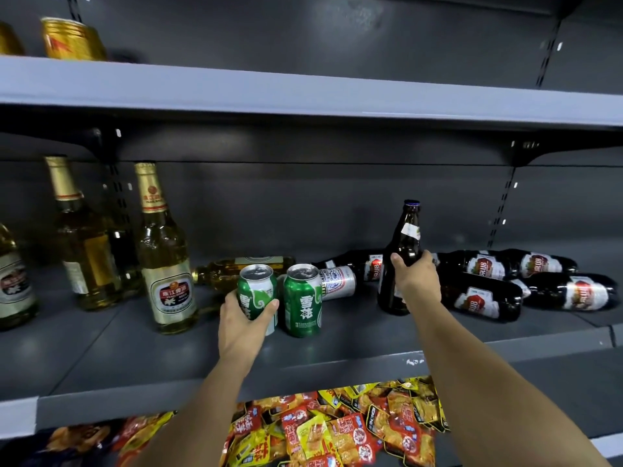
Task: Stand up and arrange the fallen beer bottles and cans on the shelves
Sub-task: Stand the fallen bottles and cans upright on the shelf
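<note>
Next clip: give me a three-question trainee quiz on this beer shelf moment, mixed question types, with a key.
1. True or false: the left hand holds a green can that stands upright.
2. Multiple choice: the right hand's grip is on A) a white can, B) a dark brown bottle, C) a snack packet.
3. Fill in: the clear bottle behind the two green cans lies on its ____.

Key: 1 true; 2 B; 3 side. A second green can stands beside the held one, and several dark bottles lie fallen on the shelf to the right.
</note>
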Tool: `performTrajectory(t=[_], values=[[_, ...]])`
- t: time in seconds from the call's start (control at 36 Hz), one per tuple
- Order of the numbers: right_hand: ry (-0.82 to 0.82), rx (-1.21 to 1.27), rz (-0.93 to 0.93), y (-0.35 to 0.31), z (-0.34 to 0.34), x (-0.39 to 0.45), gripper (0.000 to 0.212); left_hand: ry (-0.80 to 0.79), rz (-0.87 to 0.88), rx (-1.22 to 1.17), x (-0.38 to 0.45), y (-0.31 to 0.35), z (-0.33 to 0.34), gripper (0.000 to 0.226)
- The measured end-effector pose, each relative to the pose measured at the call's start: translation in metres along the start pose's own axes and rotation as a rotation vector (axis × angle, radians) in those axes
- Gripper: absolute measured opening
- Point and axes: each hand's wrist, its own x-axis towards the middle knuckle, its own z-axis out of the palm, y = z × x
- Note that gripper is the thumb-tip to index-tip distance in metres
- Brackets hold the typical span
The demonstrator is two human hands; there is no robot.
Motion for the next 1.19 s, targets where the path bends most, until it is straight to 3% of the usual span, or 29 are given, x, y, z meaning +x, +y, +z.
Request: performTrajectory(t=[0.08,0.14,0.17,0.19,0.25,0.33,0.42,0.61,0.75,0.92,1.14,1.19], values=[[0.204,-0.159,-0.053,-0.001,0.002,-0.024,0.069,-0.001,0.015,0.017,-0.001,-0.001,-0.001,0.058],[0.467,-0.187,-0.261,-0.004,0.007,-0.048,0.052,0.003,0.021,0.024,-0.001,-0.001,-0.001,0.057],[0.52,-0.179,-0.405,-0.008,0.011,-0.062,0.048,0.004,0.022,0.029,-0.001,-0.002,-0.001,0.057],[0.501,-0.167,-0.534,-0.01,0.018,-0.073,0.049,0.005,0.021,0.037,0.0,-0.002,0.0,0.057],[0.259,-0.085,-0.647,-0.015,0.034,-0.095,0.057,0.011,0.017,0.068,0.001,-0.001,0.0,0.055],[-0.194,-0.016,-0.494,-0.025,0.058,-0.122,0.08,0.03,0.015,0.126,0.001,0.001,-0.002,0.057],[-0.338,-0.028,-0.379,-0.028,0.077,-0.136,0.098,0.046,0.01,0.161,0.0,0.003,-0.006,0.059],[-0.165,-0.22,-0.428,-0.023,0.074,-0.135,0.081,0.095,0.011,0.178,-0.007,0.0,-0.02,0.058],[0.013,-0.201,-0.335,-0.014,0.053,-0.132,0.072,0.155,-0.004,0.209,-0.014,-0.001,-0.032,0.06],[0.113,-0.189,-0.24,-0.001,0.029,-0.119,0.073,0.261,-0.042,0.228,-0.023,-0.001,-0.054,0.066],[0.119,-0.185,-0.173,-0.001,0.033,-0.113,0.084,0.343,-0.062,0.255,-0.028,-0.004,-0.085,0.073],[0.212,-0.244,-0.19,-0.004,0.038,-0.117,0.09,0.357,-0.07,0.269,-0.027,-0.006,-0.094,0.074]])
